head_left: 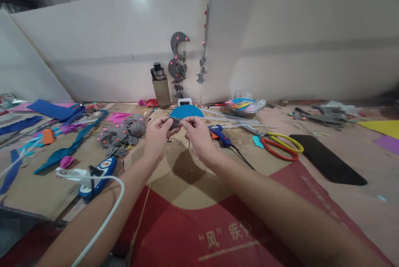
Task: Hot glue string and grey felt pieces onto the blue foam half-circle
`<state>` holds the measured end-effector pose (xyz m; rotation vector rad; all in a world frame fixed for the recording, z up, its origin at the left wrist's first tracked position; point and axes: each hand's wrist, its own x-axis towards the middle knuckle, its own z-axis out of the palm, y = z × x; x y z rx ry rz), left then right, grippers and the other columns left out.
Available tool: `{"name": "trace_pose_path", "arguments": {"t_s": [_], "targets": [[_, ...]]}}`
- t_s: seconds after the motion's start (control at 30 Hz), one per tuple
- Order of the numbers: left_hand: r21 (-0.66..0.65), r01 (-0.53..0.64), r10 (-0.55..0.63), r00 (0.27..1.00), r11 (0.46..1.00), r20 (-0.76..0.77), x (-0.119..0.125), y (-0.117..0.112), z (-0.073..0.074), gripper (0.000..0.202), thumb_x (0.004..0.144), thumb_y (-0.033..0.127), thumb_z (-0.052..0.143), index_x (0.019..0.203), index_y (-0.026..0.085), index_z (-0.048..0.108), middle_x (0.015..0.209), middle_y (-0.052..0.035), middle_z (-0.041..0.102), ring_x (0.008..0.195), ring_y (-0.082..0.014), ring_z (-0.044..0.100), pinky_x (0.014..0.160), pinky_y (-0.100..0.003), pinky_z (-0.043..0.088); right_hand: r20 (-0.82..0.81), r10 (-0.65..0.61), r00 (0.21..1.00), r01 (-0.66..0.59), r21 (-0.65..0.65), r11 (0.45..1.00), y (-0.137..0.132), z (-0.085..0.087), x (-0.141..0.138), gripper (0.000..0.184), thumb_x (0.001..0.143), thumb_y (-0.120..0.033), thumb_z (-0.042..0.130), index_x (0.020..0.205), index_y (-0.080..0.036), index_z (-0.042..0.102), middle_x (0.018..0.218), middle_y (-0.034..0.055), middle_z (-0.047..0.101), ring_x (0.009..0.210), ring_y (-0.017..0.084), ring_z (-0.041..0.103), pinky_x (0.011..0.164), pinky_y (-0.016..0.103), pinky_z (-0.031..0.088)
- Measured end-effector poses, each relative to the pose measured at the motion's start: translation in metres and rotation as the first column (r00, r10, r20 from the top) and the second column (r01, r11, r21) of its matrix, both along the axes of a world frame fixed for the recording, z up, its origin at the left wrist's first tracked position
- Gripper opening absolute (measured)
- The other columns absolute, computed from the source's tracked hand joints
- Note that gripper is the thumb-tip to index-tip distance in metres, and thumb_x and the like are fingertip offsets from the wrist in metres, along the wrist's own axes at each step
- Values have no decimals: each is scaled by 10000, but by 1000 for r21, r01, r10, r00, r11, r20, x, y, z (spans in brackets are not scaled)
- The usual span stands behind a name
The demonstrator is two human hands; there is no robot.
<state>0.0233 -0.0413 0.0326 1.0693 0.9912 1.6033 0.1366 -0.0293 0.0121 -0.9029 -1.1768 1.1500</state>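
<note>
My left hand (158,136) and my right hand (197,133) are raised together over the cardboard-covered table (193,179). Both pinch a small grey felt piece (175,123) between thumbs and fingertips. A thin thread (189,150) hangs down from the right hand's fingers. Just behind the hands lies a blue half-circle of foam (186,111). To the left of my left hand sits a pile of grey felt cut-outs (120,136) with pink dots and a grey pom-pom.
A blue glue gun (220,134) and scissors with yellow and red handles (277,144) lie right of my hands. A black pad (327,159) is farther right. A bottle (161,86) and hanging grey felt moons (178,57) stand at the white wall. Blue strips (67,148) and a white cable (106,213) lie left.
</note>
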Motion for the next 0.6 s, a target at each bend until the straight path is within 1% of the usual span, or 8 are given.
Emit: {"name": "trace_pose_path", "arguments": {"t_s": [0.1, 0.2, 0.4, 0.6], "targets": [[-8, -22, 22, 1000, 1000, 18, 3, -3, 3, 206, 655, 268, 707, 774, 141, 595, 789, -36, 668, 722, -142, 662, 719, -299, 548, -38, -12, 999, 11, -31, 999, -1, 0, -2, 199, 748, -361, 546, 840, -185, 544, 792, 1, 602, 597, 84, 475, 503, 201, 367], [-5, -16, 17, 999, 1000, 43, 3, -3, 3, 195, 653, 262, 707, 757, 146, 589, 791, -31, 667, 718, -140, 662, 714, -297, 551, -72, -15, 997, 12, -42, 999, -2, 2, -3, 194, 750, -356, 544, 839, -184, 538, 785, 0, 612, 565, 74, 458, 495, 198, 359], [7, 11, -12, 996, 1000, 84, 2, -2, 1, 201, 641, 264, 714, 748, 147, 591, 733, -20, 660, 711, -151, 664, 698, -292, 552, -78, -18, 997, 18, 2, 1000, -2, 0, -2, 208, 757, -374, 547, 840, -184, 553, 761, -14, 601, 533, 62, 433, 494, 198, 349], [-3, 10, -9, 997, 1000, 74, 2, -3, 1, 204, 657, 278, 707, 768, 150, 592, 758, -26, 665, 717, -149, 664, 716, -303, 550, -95, -43, 995, 47, 36, 998, -2, -3, -2, 196, 772, -375, 535, 819, -186, 551, 726, -28, 567, 514, 58, 407, 495, 200, 349]]}}
